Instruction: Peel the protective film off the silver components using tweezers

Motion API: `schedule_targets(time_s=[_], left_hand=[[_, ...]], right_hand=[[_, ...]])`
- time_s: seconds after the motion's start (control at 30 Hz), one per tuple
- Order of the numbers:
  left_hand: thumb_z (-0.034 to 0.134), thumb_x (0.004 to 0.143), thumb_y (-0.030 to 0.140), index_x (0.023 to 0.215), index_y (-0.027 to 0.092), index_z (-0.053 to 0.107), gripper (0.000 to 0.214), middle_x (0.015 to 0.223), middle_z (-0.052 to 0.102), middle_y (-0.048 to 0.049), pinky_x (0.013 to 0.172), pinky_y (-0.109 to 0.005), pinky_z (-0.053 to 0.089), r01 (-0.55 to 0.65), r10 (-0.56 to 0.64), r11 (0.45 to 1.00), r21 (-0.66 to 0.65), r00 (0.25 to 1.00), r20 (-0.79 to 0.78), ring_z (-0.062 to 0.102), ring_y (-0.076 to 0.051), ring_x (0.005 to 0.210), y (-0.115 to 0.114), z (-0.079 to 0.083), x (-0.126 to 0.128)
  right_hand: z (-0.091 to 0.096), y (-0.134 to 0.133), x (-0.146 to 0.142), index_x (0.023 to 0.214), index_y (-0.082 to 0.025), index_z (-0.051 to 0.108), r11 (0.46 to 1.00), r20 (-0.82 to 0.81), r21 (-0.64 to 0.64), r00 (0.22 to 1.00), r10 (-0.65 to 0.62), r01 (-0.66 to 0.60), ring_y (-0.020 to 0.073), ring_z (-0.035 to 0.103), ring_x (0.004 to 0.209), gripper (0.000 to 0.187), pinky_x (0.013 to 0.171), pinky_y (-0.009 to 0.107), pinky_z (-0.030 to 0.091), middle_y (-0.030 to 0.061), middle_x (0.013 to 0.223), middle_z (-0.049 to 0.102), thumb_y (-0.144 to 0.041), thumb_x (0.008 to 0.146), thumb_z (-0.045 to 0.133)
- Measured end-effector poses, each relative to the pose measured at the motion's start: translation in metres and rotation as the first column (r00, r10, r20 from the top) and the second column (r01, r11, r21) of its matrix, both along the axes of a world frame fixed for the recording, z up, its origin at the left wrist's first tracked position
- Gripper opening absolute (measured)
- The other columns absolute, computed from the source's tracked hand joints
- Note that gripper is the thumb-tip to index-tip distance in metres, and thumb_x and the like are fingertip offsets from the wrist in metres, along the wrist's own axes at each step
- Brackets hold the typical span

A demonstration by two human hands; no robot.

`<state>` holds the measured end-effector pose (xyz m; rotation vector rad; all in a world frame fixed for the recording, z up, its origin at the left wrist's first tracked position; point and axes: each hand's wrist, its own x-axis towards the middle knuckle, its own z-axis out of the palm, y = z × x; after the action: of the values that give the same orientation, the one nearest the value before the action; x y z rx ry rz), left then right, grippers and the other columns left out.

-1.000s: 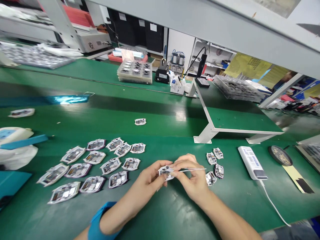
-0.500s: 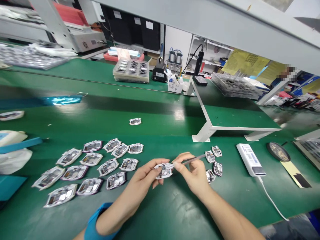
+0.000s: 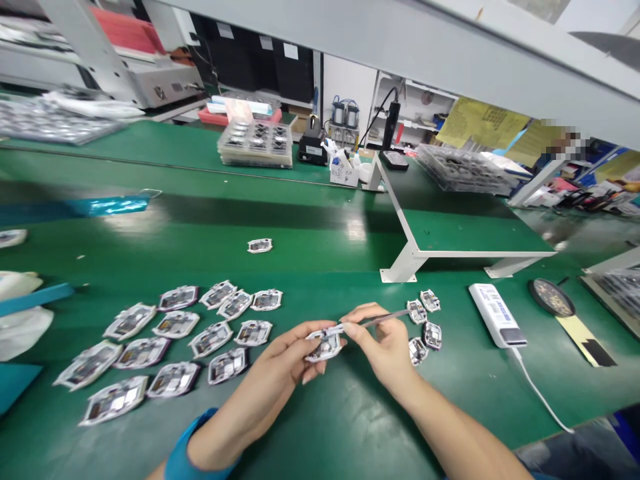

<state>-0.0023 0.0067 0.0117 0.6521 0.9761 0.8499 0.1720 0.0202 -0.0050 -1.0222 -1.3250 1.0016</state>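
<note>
My left hand [image 3: 287, 353] is closed on a small white watch housing [image 3: 324, 347], an open shell with electronic parts inside. The thumb lies over its left side and the fingers are underneath. My right hand [image 3: 383, 340] pinches slim grey tweezers [image 3: 373, 321], whose rear end points up to the right. Their tips are at the housing's upper edge; whether they grip a part there is too small to tell. Left of my hands lie several similar housings [image 3: 173, 379] in loose rows. Several smaller ones [image 3: 433, 335] lie just beyond my right hand.
A white handheld device [image 3: 497, 317] with a cable lies at right, near a round dark dish [image 3: 551, 298]. A raised green shelf [image 3: 480, 230] with white legs stands behind. One housing [image 3: 260, 246] lies alone farther back. Stacked clear trays [image 3: 256, 143] sit at the back.
The whole view has shifted slightly, so the bench things appear a little farther left. The housing in my left hand is tilted slightly differently, and the tweezers stay at its upper edge.
</note>
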Motion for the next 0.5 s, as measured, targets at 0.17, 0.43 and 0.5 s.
schedule_targets(time_s=[0.17, 0.43, 0.5], left_hand=[[0.077, 0.076, 0.038, 0.096, 0.018, 0.073, 0.029, 0.083, 0.064, -0.0026, 0.058, -0.025, 0.035, 0.007, -0.007, 1.0, 0.001, 1.0, 0.009, 0.049, -0.014, 0.068, 0.0011, 0.0027, 0.0008], [0.074, 0.076, 0.04, 0.103, 0.021, 0.068, 0.033, 0.078, 0.063, 0.0006, 0.059, -0.026, 0.038, 0.063, -0.014, 0.981, 0.185, 0.967, -0.254, 0.051, -0.015, 0.066, 0.0007, 0.0066, 0.0031], [0.072, 0.077, 0.04, 0.101, 0.022, 0.068, 0.03, 0.082, 0.064, -0.0004, 0.06, -0.027, 0.041, 0.078, 0.013, 0.963, 0.258, 0.944, -0.331, 0.053, -0.016, 0.065, 0.0001, 0.0055, 0.0032]], right_hand=[[-0.0005, -0.0004, -0.0004, 0.08, -0.023, 0.073, 0.997, -0.003, 0.036, 0.998, 0.064, -0.063, 0.0207, 0.07, 0.082, 0.004, 0.078, 0.036, 0.056, 0.0039, 0.081, 0.074, -0.026, 0.081, 0.075], [0.0025, -0.0003, 0.0011, 0.082, -0.021, 0.072, 0.999, 0.001, -0.049, 1.0, -0.005, 0.005, 0.0194, 0.07, 0.078, 0.006, 0.074, 0.033, 0.056, 0.0031, 0.08, 0.074, -0.027, 0.081, 0.074], [0.0034, -0.0001, 0.0008, 0.081, -0.02, 0.071, 0.994, 0.001, -0.106, 1.0, -0.011, 0.011, 0.0188, 0.07, 0.075, 0.008, 0.071, 0.031, 0.055, 0.0024, 0.078, 0.074, -0.028, 0.08, 0.074]])
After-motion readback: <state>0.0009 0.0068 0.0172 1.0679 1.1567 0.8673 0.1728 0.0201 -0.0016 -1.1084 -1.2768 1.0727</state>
